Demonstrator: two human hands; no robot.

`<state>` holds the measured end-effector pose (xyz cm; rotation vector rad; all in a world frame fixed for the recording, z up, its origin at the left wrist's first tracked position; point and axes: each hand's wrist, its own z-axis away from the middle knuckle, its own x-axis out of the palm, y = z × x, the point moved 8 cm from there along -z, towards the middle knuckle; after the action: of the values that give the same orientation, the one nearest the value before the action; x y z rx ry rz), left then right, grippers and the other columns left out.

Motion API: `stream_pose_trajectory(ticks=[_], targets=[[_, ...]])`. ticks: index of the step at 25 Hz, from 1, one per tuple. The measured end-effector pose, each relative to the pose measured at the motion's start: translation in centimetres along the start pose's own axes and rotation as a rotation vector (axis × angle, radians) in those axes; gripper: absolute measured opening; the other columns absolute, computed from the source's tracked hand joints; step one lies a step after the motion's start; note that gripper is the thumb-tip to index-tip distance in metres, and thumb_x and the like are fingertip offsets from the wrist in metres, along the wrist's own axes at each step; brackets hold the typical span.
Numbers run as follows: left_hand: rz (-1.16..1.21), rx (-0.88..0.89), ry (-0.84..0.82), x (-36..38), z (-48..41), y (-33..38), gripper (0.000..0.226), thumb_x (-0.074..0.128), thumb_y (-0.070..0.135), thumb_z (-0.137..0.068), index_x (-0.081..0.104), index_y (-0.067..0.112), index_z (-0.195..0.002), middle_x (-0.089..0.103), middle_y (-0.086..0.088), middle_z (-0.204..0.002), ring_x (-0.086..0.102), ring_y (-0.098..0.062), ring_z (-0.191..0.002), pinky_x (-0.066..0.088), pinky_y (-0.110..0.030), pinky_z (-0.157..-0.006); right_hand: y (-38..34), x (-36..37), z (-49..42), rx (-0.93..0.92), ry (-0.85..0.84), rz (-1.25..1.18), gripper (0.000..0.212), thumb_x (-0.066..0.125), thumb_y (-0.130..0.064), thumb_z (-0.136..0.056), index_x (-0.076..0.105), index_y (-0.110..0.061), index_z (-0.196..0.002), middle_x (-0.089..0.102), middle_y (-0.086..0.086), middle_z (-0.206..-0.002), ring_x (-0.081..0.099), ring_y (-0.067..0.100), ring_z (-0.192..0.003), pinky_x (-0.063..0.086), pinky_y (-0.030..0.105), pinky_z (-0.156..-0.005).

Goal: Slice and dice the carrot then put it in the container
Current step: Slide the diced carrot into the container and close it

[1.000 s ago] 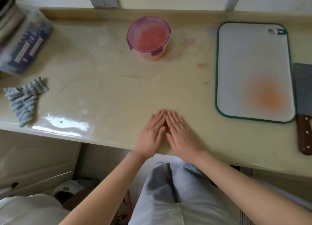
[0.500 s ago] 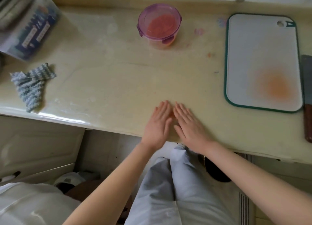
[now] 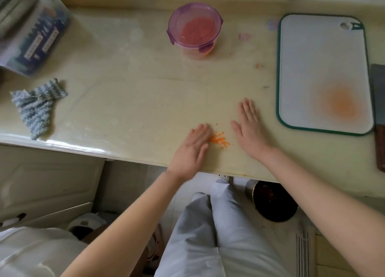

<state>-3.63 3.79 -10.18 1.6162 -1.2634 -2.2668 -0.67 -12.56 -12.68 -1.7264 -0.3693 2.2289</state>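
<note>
Left hand (image 3: 192, 149): flat on the counter (image 3: 135, 102) near the front edge, palm down, fingers straight; grip apart, nothing held. Right hand (image 3: 249, 129): flat too, slightly farther in; grip apart, nothing held. Loose carrot bits (image 3: 219, 140) lie on the counter between the hands, just beside the left fingertips. Left: crumpled blue-grey cloth (image 3: 37, 106). Right: cutting board (image 3: 323, 68) with an orange stain on its near part, knife (image 3: 380, 110) just beside its right edge. Far centre: container (image 3: 194, 30), purple lid on, orange contents showing through.
</note>
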Motion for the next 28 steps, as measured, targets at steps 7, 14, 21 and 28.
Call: stream_pose_trajectory(ticks=[7, 14, 21, 28], targets=[[-0.045, -0.18, 0.318, -4.8, 0.1, -3.3, 0.051, 0.023, 0.029, -0.098, 0.039, 0.004, -0.139, 0.034, -0.007, -0.147, 0.021, -0.021, -0.141, 0.004, -0.03, -0.117, -3.4, 0.7, 5.6, -0.38, -0.057, -0.06, 0.064, 0.01, -0.047, -0.101, 0.019, -0.005, -0.149, 0.012, 0.003, -0.156, 0.003, 0.01, -0.146, -0.005, 0.022, -0.118], [-0.202, -0.172, 0.139, -1.2, -0.6, -2.4, 0.065, 0.012, 0.04, -0.095, 0.023, 0.0, -0.144, 0.016, -0.012, -0.153, 0.006, -0.02, -0.142, -0.004, -0.024, -0.116, 1.5, -0.3, 1.6, 0.039, 0.022, 0.068, 0.07, 0.009, -0.041, -0.095, 0.012, 0.002, -0.15, 0.006, 0.018, -0.159, 0.002, 0.026, -0.148, -0.01, 0.027, -0.116], [0.031, 0.072, 0.107, -0.6, 0.3, 1.0, 0.052, 0.024, 0.036, -0.1, 0.039, 0.005, -0.14, 0.037, -0.009, -0.147, 0.024, -0.017, -0.14, 0.012, -0.027, -0.117, -2.5, 0.0, 5.9, -0.317, 0.013, -0.05, 0.06, 0.016, -0.039, -0.103, 0.026, 0.0, -0.147, 0.02, 0.009, -0.155, 0.016, 0.021, -0.146, 0.002, 0.025, -0.119], [-0.076, 0.128, -0.064, 1.4, -1.7, 0.4, 0.057, 0.018, 0.036, -0.097, 0.03, 0.004, -0.143, 0.023, -0.008, -0.152, 0.015, -0.021, -0.144, 0.0, -0.025, -0.117, 0.8, 0.1, 3.0, -0.067, 0.032, 0.035, 0.066, 0.011, -0.041, -0.098, 0.013, 0.0, -0.15, 0.007, 0.016, -0.159, -0.001, 0.023, -0.148, -0.004, 0.032, -0.119]])
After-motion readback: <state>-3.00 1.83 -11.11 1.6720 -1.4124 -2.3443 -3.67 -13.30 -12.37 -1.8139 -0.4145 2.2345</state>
